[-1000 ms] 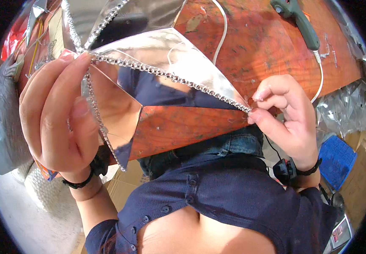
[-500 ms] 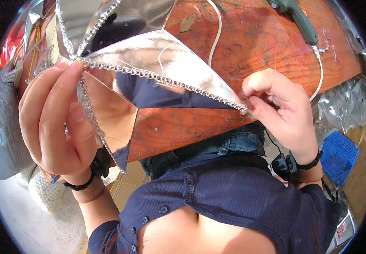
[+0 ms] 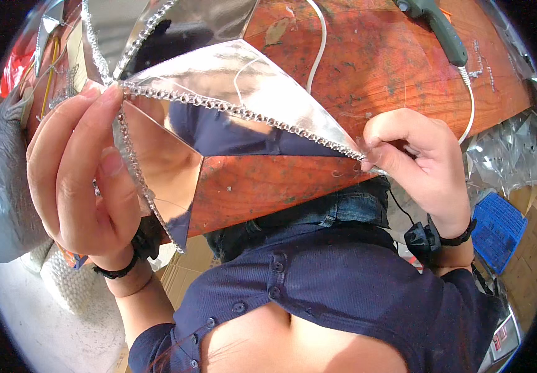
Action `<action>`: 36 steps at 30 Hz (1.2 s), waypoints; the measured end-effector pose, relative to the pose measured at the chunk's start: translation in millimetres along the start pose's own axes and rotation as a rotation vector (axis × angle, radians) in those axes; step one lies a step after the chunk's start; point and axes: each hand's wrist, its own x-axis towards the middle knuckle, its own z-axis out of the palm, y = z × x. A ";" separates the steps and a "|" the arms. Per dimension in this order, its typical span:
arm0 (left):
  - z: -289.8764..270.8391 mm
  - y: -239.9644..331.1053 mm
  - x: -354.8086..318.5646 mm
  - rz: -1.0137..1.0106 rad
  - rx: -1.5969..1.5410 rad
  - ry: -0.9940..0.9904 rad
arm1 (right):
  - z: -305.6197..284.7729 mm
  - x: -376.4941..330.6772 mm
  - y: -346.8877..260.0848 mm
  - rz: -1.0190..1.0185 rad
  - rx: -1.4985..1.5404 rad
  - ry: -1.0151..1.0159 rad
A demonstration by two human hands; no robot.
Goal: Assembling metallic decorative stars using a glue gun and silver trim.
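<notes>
I hold up a silver mirror-faced star ornament (image 3: 218,81) made of pointed triangular panels, with rhinestone chain (image 3: 237,110) glued along its ridges. My left hand (image 3: 82,180) grips the ornament near its centre, fingers wrapped over a lower point. My right hand (image 3: 414,158) pinches the far tip of the right-hand point, where the rhinestone chain ends. The mirrored faces reflect my dark blue shirt and skin.
A reddish wooden tabletop (image 3: 393,68) lies behind, with a green glue gun (image 3: 436,28) and its white cord (image 3: 321,43) at the top. Crumpled silver pieces (image 3: 508,152) and a blue crate (image 3: 498,227) sit at right, grey cloth (image 3: 4,186) at left.
The ornament has come slightly nearer and tilted. My right hand slid a little along the chain's end at the tip and tightened its pinch. My left hand kept its grip.
</notes>
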 end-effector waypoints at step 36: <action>-2.4 -5.2 0.7 0.065 0.010 -0.020 | 7.1 7.0 2.8 -0.022 0.092 -0.005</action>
